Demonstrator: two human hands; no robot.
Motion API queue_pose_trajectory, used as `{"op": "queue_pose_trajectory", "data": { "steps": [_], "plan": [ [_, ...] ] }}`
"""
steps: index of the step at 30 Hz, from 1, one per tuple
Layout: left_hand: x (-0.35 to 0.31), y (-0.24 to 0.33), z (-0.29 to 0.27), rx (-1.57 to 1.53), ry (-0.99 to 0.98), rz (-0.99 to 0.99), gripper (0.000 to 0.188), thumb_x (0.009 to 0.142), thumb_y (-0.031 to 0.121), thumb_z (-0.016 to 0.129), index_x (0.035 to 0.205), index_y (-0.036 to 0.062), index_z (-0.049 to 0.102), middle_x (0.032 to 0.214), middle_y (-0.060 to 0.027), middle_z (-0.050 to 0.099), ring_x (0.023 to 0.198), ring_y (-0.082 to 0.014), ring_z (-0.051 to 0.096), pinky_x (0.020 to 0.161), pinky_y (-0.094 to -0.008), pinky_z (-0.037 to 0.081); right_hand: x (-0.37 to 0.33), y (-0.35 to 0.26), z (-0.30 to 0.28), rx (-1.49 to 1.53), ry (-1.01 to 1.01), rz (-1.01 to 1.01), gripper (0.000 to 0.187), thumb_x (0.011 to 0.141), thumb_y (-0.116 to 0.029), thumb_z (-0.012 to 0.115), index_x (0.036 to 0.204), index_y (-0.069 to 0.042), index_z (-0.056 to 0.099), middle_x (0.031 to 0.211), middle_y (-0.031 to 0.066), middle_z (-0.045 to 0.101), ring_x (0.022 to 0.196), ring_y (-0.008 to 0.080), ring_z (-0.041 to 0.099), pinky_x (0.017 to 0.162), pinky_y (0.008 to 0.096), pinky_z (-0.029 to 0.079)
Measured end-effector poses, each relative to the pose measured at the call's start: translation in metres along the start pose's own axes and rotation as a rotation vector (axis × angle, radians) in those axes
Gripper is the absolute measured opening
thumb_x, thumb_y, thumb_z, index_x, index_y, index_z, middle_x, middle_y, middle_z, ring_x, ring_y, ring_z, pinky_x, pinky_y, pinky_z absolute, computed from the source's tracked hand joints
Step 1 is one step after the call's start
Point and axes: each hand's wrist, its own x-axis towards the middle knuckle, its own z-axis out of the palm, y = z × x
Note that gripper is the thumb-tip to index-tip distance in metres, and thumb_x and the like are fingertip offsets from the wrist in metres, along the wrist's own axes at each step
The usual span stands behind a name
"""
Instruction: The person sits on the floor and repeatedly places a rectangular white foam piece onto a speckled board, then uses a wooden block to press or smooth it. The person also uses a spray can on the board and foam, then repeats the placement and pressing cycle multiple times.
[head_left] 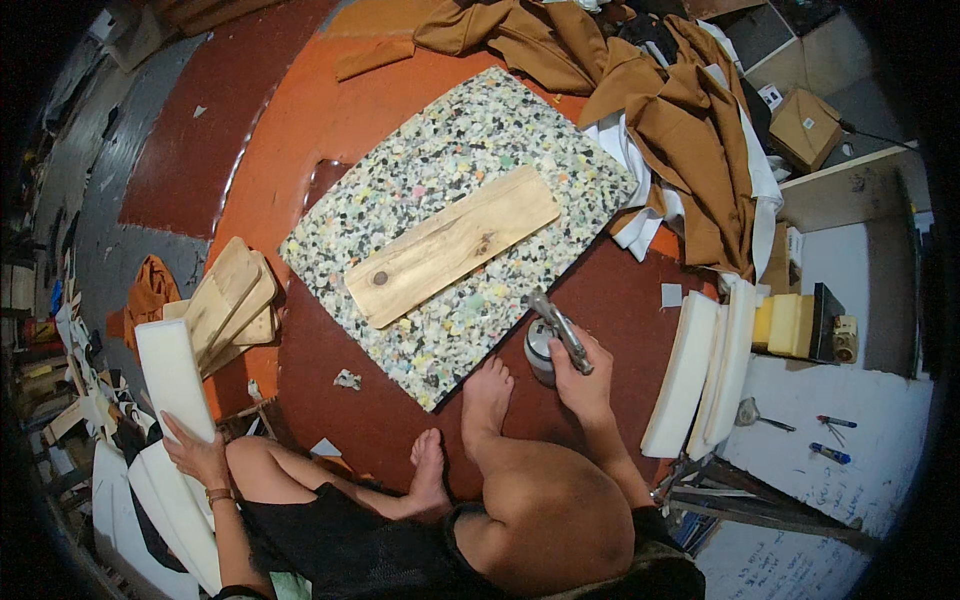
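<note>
Spray gun (556, 340) gripped in right hand (583, 380), fingers wrapped round handle, cup downward just off speckled foam slab (450, 170) edge. Left hand (195, 455) fingers curled on white foam block (172, 375), lifted from pile.

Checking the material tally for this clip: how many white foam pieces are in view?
At least 4: one strip under the left hand, held upright; more beneath it, edges unclear; two slabs leaning at right. Others may be hidden.

Even indoor light, sharp centre

Soft shadows are falling; fisheye is bending edges, and the rim is fading into black vignette.
</note>
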Motion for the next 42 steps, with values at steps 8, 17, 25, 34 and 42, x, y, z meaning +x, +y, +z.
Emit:
{"op": "queue_pose_trajectory", "data": {
  "steps": [8,17,25,34,42],
  "plan": [
    [0.004,-0.012,0.016,-0.019,0.025,0.018,0.134,0.066,0.019,0.093,0.168,0.0344,0.008,0.151,-0.0289,0.036,0.135,-0.0500,0.044,0.106,-0.0627,0.043,-0.015,-0.012,0.019,0.057,-0.192,0.067,0.034,0.092,-0.018,0.077,0.119,0.003,0.073,0.106,0.0208,0.077,0.101,0.0288,0.075,0.090,0.0368,0.056],
    [0.006,-0.006,-0.004,-0.047,0.093,0.146,0.131,0.064,0.020,0.093,0.168,0.0278,0.013,0.153,-0.0317,0.036,0.142,-0.0489,0.039,0.117,-0.0572,0.035,-0.033,-0.010,0.000,0.063,-0.323,-0.040,0.037,0.092,-0.011,0.072,0.124,0.006,0.069,0.101,0.0165,0.073,0.092,0.0219,0.070,0.082,0.0348,0.055],
    [0.018,0.090,-0.063,-0.448,0.141,0.520,0.121,0.061,0.020,0.089,0.165,0.0150,0.027,0.163,-0.0249,0.029,0.150,-0.0447,0.029,0.126,-0.0542,0.023,-0.109,0.087,-0.052,-0.058,-0.049,0.097,0.031,0.086,-0.010,0.075,0.116,-0.003,0.073,0.114,0.0181,0.073,0.103,0.0339,0.071,0.094,0.0427,0.054],
    [-0.017,0.250,-0.136,-0.721,-0.224,0.948,0.133,0.054,0.023,0.097,0.165,0.0127,0.024,0.157,-0.0297,0.034,0.144,-0.0481,0.036,0.122,-0.0549,0.027,-0.092,0.102,-0.123,-0.452,0.053,0.190,0.032,0.090,-0.011,0.075,0.122,-0.005,0.073,0.111,0.0177,0.073,0.108,0.0310,0.071,0.090,0.0375,0.057],
    [-0.077,0.329,-0.161,-0.572,-0.435,1.108,0.134,0.058,0.034,0.097,0.167,0.0191,0.019,0.157,-0.0294,0.031,0.146,-0.0492,0.031,0.117,-0.0666,0.026,0.102,-0.034,-0.036,0.537,-0.256,0.058,0.074,0.098,-0.017,0.073,0.160,-0.005,0.035,0.140,0.0182,0.058,0.103,0.0204,0.068,0.086,0.0319,0.059]
  ]
}}
